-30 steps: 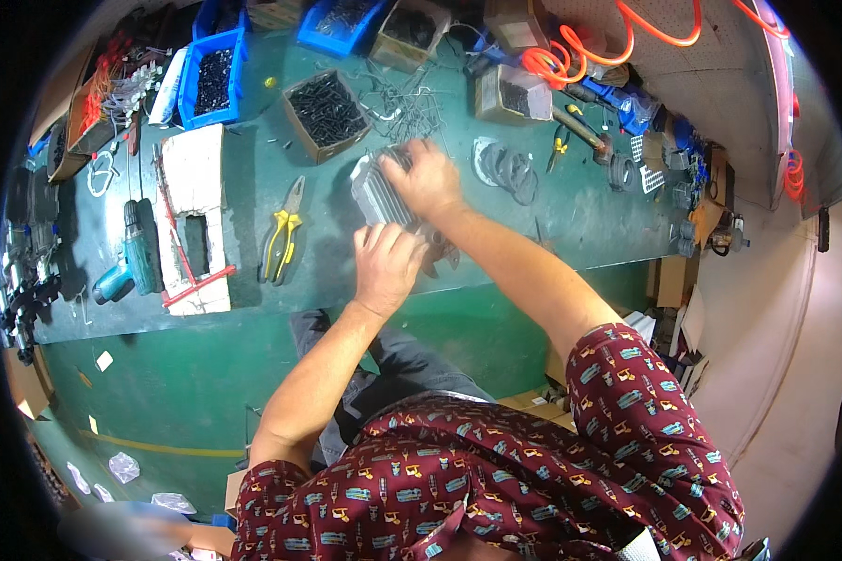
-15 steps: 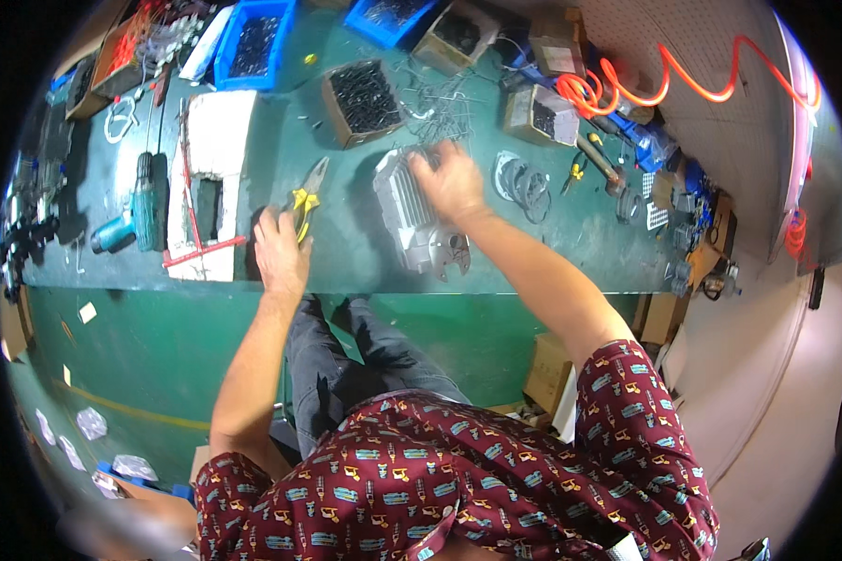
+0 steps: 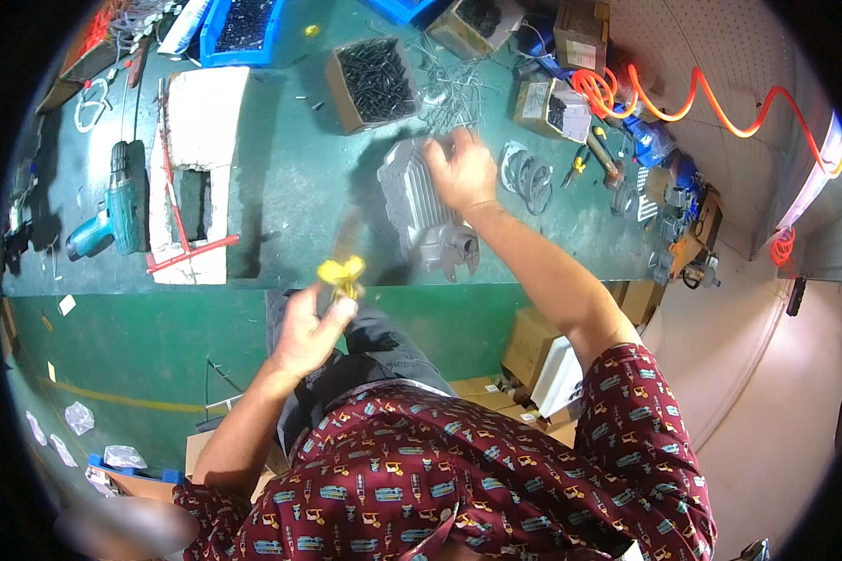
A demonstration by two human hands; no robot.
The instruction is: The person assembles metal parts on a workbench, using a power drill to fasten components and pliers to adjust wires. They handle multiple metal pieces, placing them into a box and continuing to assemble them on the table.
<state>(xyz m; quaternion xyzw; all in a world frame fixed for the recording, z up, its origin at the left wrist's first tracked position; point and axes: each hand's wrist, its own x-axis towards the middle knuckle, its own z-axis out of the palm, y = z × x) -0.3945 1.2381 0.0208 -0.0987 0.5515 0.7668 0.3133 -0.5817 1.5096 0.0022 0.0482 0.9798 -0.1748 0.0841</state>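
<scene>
My left hand (image 3: pixel 309 335) is closed around yellow-handled pliers (image 3: pixel 342 273), raised just in front of the bench's front edge. The pliers are smeared by motion, with their jaws pointing away from me. My right hand (image 3: pixel 465 175) grips the far right side of a grey finned metal housing (image 3: pixel 404 192), which rests on the green bench. Its fingertips are partly hidden behind the part. The housing's open, bracket-like end (image 3: pixel 449 251) faces me. Right of this hand lie some dark ring-shaped pieces (image 3: pixel 531 178).
Behind the housing stands a cardboard box of black screws (image 3: pixel 374 82), with loose thin wire pieces (image 3: pixel 454 98) beside it. At left are a white foam block (image 3: pixel 206 107), a red T-shaped tool (image 3: pixel 194 253) and a teal power drill (image 3: pixel 120 210). An orange coiled hose (image 3: pixel 706 107) hangs at right.
My left hand has lifted the pliers off the bench and brought them toward me and to the right. My right hand stays on the housing. The whole view has shifted slightly.
</scene>
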